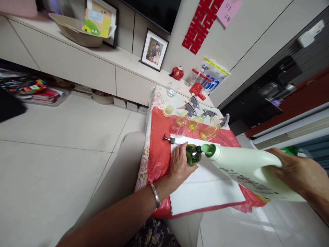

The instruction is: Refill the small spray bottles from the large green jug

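My left hand point(180, 165) is wrapped round a small dark green bottle point(193, 154) that stands on a white cloth point(205, 187). My right hand point(295, 171) grips the handle of a large pale green detergent jug point(246, 168), tilted on its side. The jug's green spout point(208, 149) sits right at the small bottle's open mouth. A pump head point(169, 139) lies on the red plastic sheet point(158, 154) just beyond my left hand.
Several clear spray bottles point(195, 120) with grey triggers stand further back on the small table, with a yellow cap point(168, 110) and a glass point(171, 90). A low cabinet point(84, 65) holds a framed photo point(154, 49). Tiled floor spreads to the left.
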`<control>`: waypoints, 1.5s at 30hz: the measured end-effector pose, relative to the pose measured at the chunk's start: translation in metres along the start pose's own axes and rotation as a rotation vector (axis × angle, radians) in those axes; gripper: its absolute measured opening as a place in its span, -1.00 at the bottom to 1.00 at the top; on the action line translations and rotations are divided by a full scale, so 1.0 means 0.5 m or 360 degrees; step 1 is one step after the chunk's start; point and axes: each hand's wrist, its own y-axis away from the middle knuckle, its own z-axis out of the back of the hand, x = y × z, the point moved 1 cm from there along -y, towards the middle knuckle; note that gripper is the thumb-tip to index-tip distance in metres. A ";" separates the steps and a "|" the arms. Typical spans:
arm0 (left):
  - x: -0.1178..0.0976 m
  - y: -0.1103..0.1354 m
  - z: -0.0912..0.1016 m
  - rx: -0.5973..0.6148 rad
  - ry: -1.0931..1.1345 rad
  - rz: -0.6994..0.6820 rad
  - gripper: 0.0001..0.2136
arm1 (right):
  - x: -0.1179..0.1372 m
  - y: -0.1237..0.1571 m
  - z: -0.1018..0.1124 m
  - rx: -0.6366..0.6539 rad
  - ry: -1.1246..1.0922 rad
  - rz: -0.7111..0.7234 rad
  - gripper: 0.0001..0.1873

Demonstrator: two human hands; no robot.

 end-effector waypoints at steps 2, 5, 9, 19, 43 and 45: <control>0.000 0.000 0.000 -0.0005 0.0008 -0.0014 -0.06 | -0.002 0.000 0.000 -0.0008 -0.0008 0.0007 -0.41; 0.000 0.001 0.002 -0.0018 0.0027 -0.0027 -0.07 | -0.007 -0.002 -0.002 -0.0024 -0.0016 0.0017 -0.43; -0.002 0.002 0.003 -0.0017 0.0033 -0.0033 -0.08 | -0.011 -0.004 -0.007 -0.0030 -0.0012 0.0043 -0.45; -0.002 0.001 0.001 -0.0004 0.0012 0.0000 -0.06 | 0.005 0.004 0.008 0.0021 -0.0014 0.0007 -0.41; -0.001 0.000 0.002 -0.0016 0.0034 -0.0014 -0.05 | 0.005 0.003 0.008 0.0002 -0.0008 -0.0005 -0.42; -0.002 0.000 0.002 -0.0010 0.0035 -0.0015 -0.06 | 0.007 0.005 0.010 0.0015 -0.0010 -0.0016 -0.42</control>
